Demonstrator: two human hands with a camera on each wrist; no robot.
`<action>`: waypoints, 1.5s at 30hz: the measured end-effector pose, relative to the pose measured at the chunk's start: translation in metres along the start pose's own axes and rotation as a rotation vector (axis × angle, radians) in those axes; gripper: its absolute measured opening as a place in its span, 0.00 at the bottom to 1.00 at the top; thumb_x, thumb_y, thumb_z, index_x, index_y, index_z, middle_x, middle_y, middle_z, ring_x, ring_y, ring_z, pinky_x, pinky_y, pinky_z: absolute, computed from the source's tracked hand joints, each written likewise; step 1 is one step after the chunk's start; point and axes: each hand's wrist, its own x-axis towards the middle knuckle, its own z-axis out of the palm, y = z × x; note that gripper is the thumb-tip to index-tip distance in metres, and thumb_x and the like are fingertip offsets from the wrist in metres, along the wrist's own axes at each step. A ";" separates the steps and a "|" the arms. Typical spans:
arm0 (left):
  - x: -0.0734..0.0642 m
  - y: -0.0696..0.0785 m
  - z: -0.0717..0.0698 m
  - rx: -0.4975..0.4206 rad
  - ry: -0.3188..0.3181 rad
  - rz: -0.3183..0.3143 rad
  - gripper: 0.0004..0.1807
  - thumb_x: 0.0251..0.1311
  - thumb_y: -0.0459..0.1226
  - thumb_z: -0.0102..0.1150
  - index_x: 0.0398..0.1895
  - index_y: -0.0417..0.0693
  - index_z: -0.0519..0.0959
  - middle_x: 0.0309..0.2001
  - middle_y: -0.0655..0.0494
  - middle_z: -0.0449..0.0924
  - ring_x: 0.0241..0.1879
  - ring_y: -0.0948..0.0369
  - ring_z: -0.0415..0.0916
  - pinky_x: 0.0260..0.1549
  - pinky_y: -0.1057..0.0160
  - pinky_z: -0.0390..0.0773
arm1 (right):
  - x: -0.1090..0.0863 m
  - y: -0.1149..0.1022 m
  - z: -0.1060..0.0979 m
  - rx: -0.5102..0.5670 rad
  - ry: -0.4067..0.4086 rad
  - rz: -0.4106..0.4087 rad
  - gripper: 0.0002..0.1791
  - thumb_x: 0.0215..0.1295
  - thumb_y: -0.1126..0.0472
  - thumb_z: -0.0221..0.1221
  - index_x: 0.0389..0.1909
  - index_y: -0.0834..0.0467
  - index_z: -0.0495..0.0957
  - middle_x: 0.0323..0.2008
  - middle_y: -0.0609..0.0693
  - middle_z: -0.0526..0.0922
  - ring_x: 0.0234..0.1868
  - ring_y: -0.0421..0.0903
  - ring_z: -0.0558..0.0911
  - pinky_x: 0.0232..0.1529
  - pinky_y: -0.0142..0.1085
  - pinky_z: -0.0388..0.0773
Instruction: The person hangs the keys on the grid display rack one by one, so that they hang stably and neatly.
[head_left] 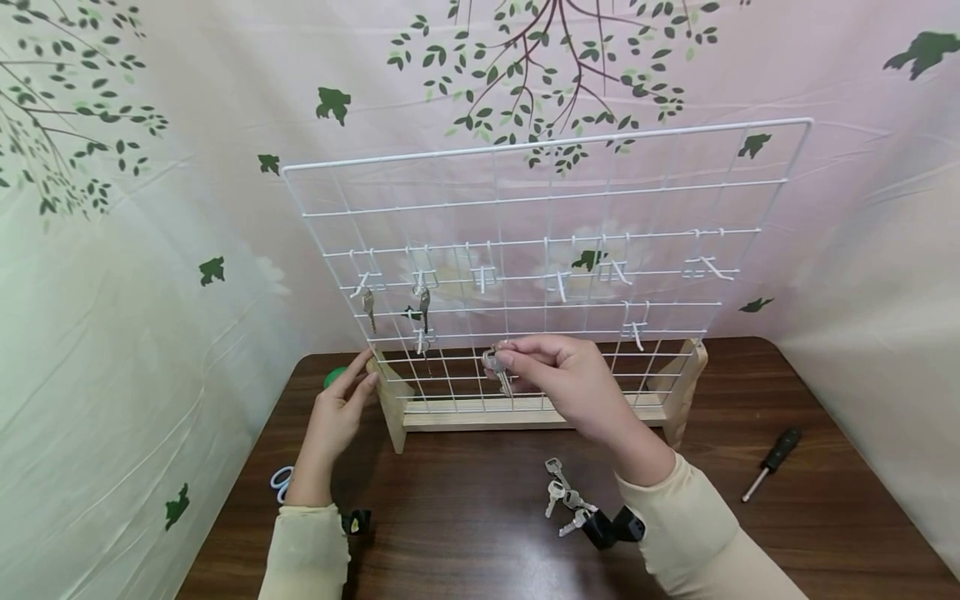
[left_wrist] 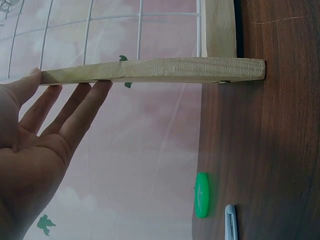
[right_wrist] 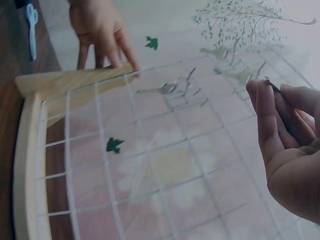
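My right hand (head_left: 573, 379) pinches a silver key (head_left: 502, 382) with a small ring, in front of the lower middle of a white wire grid rack (head_left: 540, 242). In the right wrist view the thumb and fingertips meet around it, and most of the key is hidden. My left hand (left_wrist: 55, 125) holds the left wooden side (left_wrist: 160, 69) of the rack's stand between thumb and fingers. White hooks hang on the grid. One key (head_left: 368, 310) hangs from the far-left hook and another key (head_left: 424, 310) from the hook beside it; a further key (right_wrist: 162, 90) hangs lower.
Several loose keys (head_left: 556, 493) lie on the dark wooden table (head_left: 450, 517) before the rack. A screwdriver (head_left: 772, 462) lies at the right, scissors (head_left: 281, 482) at the left. Behind the left hand is a green round object (left_wrist: 201, 195). A leaf-patterned cloth (head_left: 187, 125) stands behind.
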 end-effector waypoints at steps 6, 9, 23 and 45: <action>0.000 0.000 0.000 -0.001 0.004 0.014 0.27 0.82 0.40 0.55 0.81 0.58 0.70 0.66 0.37 0.80 0.54 0.78 0.80 0.48 0.74 0.89 | 0.012 -0.019 0.003 0.000 0.027 0.015 0.16 0.74 0.52 0.68 0.53 0.59 0.89 0.49 0.52 0.94 0.40 0.45 0.93 0.50 0.37 0.93; 0.000 0.000 0.001 -0.001 0.008 0.010 0.27 0.82 0.39 0.55 0.81 0.57 0.70 0.66 0.37 0.80 0.54 0.78 0.80 0.48 0.74 0.90 | 0.018 -0.025 0.002 -0.008 0.030 0.018 0.17 0.74 0.51 0.68 0.53 0.58 0.90 0.49 0.51 0.94 0.38 0.45 0.93 0.51 0.38 0.93; -0.001 0.004 0.001 -0.024 -0.001 0.009 0.27 0.82 0.38 0.54 0.80 0.54 0.70 0.67 0.38 0.79 0.65 0.43 0.81 0.49 0.74 0.89 | 0.032 -0.037 0.012 0.068 0.037 -0.004 0.15 0.75 0.56 0.67 0.54 0.62 0.88 0.53 0.58 0.92 0.40 0.44 0.92 0.49 0.38 0.94; -0.001 0.001 0.001 -0.024 -0.003 -0.004 0.27 0.82 0.39 0.54 0.81 0.57 0.69 0.69 0.39 0.79 0.66 0.44 0.80 0.50 0.75 0.88 | 0.037 -0.031 0.022 0.125 0.093 -0.049 0.14 0.76 0.60 0.66 0.55 0.64 0.87 0.49 0.61 0.93 0.41 0.40 0.93 0.48 0.36 0.94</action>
